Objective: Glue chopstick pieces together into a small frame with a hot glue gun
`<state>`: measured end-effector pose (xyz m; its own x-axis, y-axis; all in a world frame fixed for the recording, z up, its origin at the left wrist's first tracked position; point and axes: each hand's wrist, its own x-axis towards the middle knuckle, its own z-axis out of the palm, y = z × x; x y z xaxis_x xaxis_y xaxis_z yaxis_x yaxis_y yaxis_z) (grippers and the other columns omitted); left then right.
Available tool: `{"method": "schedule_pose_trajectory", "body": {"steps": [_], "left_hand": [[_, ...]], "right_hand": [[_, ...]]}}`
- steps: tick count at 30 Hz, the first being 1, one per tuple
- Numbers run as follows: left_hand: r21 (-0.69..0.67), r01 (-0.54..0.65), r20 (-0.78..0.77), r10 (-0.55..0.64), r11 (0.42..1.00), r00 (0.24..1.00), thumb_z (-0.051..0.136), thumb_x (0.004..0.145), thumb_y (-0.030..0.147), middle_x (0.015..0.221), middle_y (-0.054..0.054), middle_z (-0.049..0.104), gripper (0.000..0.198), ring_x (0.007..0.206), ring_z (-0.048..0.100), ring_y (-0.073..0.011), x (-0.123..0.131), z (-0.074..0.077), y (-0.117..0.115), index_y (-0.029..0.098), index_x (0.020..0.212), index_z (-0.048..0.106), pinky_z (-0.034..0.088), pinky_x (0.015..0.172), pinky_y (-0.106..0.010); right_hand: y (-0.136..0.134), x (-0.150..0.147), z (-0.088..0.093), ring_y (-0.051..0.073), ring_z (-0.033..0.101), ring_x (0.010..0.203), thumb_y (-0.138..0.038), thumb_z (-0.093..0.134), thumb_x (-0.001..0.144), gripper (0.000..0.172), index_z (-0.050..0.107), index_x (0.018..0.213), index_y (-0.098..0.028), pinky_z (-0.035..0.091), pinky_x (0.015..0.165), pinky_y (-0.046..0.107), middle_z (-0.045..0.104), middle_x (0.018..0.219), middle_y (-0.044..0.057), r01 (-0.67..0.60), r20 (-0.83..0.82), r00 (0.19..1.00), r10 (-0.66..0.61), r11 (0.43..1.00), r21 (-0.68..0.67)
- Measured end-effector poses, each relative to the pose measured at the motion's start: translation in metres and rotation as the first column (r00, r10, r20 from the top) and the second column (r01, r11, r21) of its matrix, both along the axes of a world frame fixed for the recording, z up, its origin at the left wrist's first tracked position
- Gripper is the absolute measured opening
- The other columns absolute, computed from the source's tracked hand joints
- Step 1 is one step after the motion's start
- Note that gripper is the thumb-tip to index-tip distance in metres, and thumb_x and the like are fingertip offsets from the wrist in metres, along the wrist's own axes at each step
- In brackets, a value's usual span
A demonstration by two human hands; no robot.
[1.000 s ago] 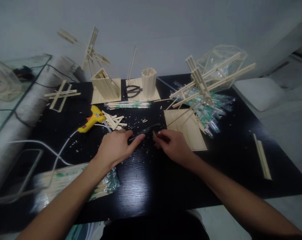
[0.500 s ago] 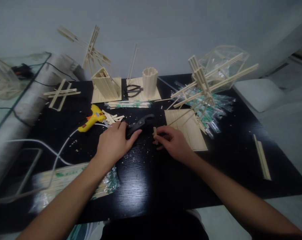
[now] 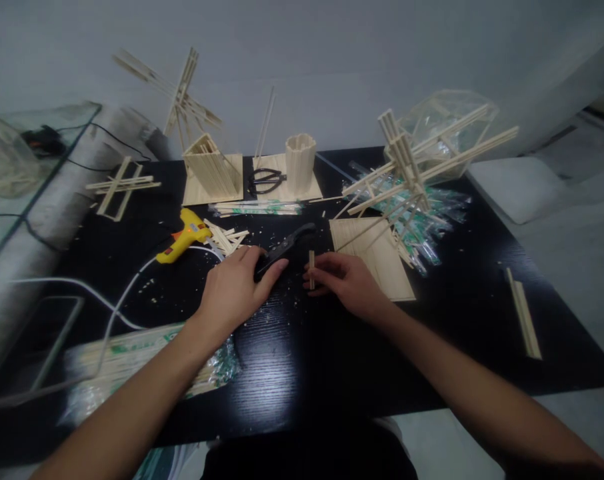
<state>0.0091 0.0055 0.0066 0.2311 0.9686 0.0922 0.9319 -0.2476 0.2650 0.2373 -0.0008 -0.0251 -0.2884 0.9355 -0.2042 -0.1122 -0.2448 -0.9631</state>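
My left hand [image 3: 235,283] is closed round the handle of a black hand cutter [image 3: 282,250], whose head points up and to the right just above the dark table. My right hand [image 3: 349,280] pinches a short piece of wooden stick [image 3: 311,270] between thumb and fingers, held upright to the right of the cutter. Whether it is one stick or two side by side is hard to make out. Behind my left hand lie a yellow glue gun [image 3: 185,237] and a heap of short cut sticks [image 3: 227,235]. A flat wooden base [image 3: 372,260] lies beyond my right hand.
Stick models stand at the back: a slanted box [image 3: 209,167], a round holder [image 3: 301,163] and a tall windmill-like frame [image 3: 405,163]. Bagged sticks [image 3: 132,353] lie at front left, clear wrappers [image 3: 422,213] at right. A white cord [image 3: 127,293] crosses the left side.
The cutter in my left hand has shifted slightly right and tilted up a little. My right hand has turned the short stick more upright.
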Motion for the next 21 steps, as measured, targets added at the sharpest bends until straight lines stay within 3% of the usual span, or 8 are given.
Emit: {"method": "schedule_pose_trajectory", "body": {"steps": [3, 5, 9, 13, 15, 21], "left_hand": [[0.009, 0.071, 0.09, -0.072, 0.997, 0.993, 0.038, 0.103, 0.066, 0.101, -0.009, 0.073, 0.058, 0.096, 0.071, -0.0294, -0.003, 0.001, 0.001, 0.017, 0.108, 0.068, 0.056, 0.084, -0.041], [0.03, 0.099, 0.091, -0.102, 0.995, 0.991, 0.04, 0.102, 0.067, 0.105, -0.01, 0.073, 0.057, 0.099, 0.071, -0.0296, -0.004, 0.001, 0.001, 0.018, 0.111, 0.069, 0.056, 0.085, -0.042], [0.043, 0.124, 0.061, -0.126, 0.991, 0.99, 0.041, 0.101, 0.067, 0.106, -0.01, 0.071, 0.059, 0.102, 0.07, -0.0311, -0.003, 0.002, -0.002, 0.017, 0.118, 0.068, 0.057, 0.085, -0.044], [0.051, 0.148, 0.052, -0.151, 0.988, 0.987, 0.038, 0.102, 0.068, 0.104, -0.011, 0.07, 0.062, 0.097, 0.07, -0.0305, 0.0, 0.003, -0.005, 0.016, 0.117, 0.068, 0.057, 0.083, -0.044], [0.043, 0.148, 0.038, -0.149, 0.988, 0.988, 0.038, 0.103, 0.067, 0.105, -0.011, 0.07, 0.06, 0.097, 0.07, -0.0302, 0.001, 0.004, -0.006, 0.016, 0.116, 0.068, 0.057, 0.083, -0.043], [-0.019, 0.115, -0.074, -0.116, 0.993, 0.991, 0.04, 0.105, 0.06, 0.106, -0.012, 0.068, 0.05, 0.095, 0.069, -0.0287, 0.007, 0.008, -0.01, 0.017, 0.11, 0.066, 0.055, 0.079, -0.038]], "right_hand": [[-0.001, 0.0, 0.0, 0.02, 0.077, 0.08, -0.039, 0.078, 0.086, 0.021, 0.074, 0.095, -0.02, 0.067, 0.072, 0.035, 0.078, 0.089, 0.003, 0.026, 0.087, 0.996, -0.035, 0.995, 0.1], [-0.002, 0.0, 0.0, 0.02, 0.076, 0.077, -0.032, 0.073, 0.091, 0.012, 0.075, 0.095, -0.021, 0.065, 0.073, 0.035, 0.079, 0.086, 0.003, 0.078, 0.246, 0.958, -0.151, 0.956, 0.282], [-0.004, 0.002, -0.001, 0.022, 0.077, 0.084, -0.021, 0.067, 0.096, 0.009, 0.076, 0.096, -0.02, 0.06, 0.08, 0.034, 0.08, 0.092, 0.006, 0.021, 0.456, 0.796, -0.398, 0.771, 0.637], [-0.004, 0.004, -0.003, 0.021, 0.076, 0.086, -0.018, 0.062, 0.099, 0.012, 0.074, 0.098, -0.019, 0.059, 0.079, 0.031, 0.08, 0.095, 0.006, -0.084, 0.488, 0.727, -0.483, 0.643, 0.761], [-0.005, 0.004, -0.003, 0.021, 0.075, 0.086, -0.019, 0.06, 0.101, 0.014, 0.074, 0.099, -0.02, 0.059, 0.08, 0.031, 0.08, 0.095, 0.006, -0.104, 0.496, 0.714, -0.495, 0.625, 0.773], [-0.006, 0.002, -0.003, 0.022, 0.074, 0.087, -0.019, 0.059, 0.101, 0.015, 0.073, 0.098, -0.022, 0.058, 0.08, 0.034, 0.079, 0.095, 0.007, -0.098, 0.521, 0.708, -0.477, 0.665, 0.741]]}}
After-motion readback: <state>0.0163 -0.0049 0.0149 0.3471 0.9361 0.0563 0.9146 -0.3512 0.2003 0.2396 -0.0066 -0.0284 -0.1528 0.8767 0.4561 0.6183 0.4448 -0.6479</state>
